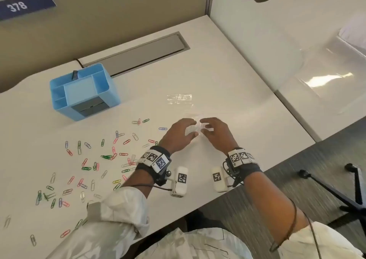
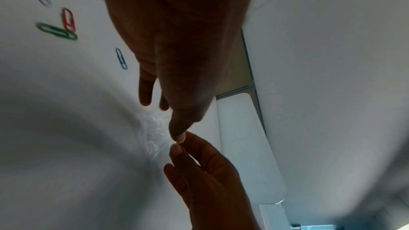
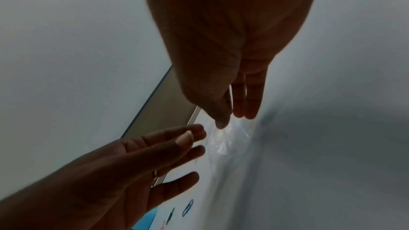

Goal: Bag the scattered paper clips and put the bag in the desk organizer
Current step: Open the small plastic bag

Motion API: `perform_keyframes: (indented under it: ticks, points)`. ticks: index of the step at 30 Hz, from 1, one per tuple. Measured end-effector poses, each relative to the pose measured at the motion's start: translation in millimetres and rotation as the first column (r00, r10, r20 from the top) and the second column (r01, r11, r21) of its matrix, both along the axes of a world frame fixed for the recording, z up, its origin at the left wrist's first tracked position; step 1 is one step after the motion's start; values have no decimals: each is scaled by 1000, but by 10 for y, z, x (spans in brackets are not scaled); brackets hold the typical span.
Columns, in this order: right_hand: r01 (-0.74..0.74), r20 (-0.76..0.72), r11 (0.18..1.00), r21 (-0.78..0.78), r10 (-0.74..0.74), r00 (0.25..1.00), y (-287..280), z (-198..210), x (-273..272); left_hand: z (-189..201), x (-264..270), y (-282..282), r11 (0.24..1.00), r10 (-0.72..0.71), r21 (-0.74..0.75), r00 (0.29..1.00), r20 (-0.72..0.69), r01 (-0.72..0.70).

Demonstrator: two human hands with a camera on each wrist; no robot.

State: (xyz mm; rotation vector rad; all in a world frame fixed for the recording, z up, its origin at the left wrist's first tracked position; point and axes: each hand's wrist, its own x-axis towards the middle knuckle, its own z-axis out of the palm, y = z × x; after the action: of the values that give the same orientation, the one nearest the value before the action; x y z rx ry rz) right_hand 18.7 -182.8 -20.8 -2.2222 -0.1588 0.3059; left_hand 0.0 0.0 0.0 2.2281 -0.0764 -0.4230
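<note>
While both hands meet over the clear bag (image 1: 198, 129) at bench (image 1: 227, 84) centre, left hand (image 1: 181, 134) and right hand (image 1: 216, 133) fingers pinch its edge, likely prying it open; paper clips (image 1: 89, 165) lie at 8 o'clock, organizer (image 1: 84, 91) at 10.

We count one blue desk organizer (image 1: 84, 92) at ten o'clock, two clear bags (image 1: 179, 99) (possibly more; glare hides edges), and several dozen paper clips (image 1: 95, 159) at eight o'clock.
</note>
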Motion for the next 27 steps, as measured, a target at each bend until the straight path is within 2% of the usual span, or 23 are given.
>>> perform_keyframes:
  ticks: [7,11,15,17,20,27]
  points:
    - [53,-39,999,5,-53,998,12,-114,213,-175,133,-106,990,-50,127,996,-78,60]
    - [178,-143,976,124,-160,977,65,-163,272,-197,110,-153,996,60,66,996,-62,-56]
    - [370,-303,886,278,-285,910,109,-176,284,-178,113,-150,987,158,-10,987,-32,-159]
    - [420,-340,848,325,-309,888,101,-155,308,-157,150,-114,967,244,-73,969,-28,-246]
    - [393,-364,816,424,-244,899,58,-73,363,-86,255,-35,946,317,-73,948,2,-316]
    - [151,-356,845,514,49,933,-51,235,509,116,359,198,936,326,-127,945,-27,-327]
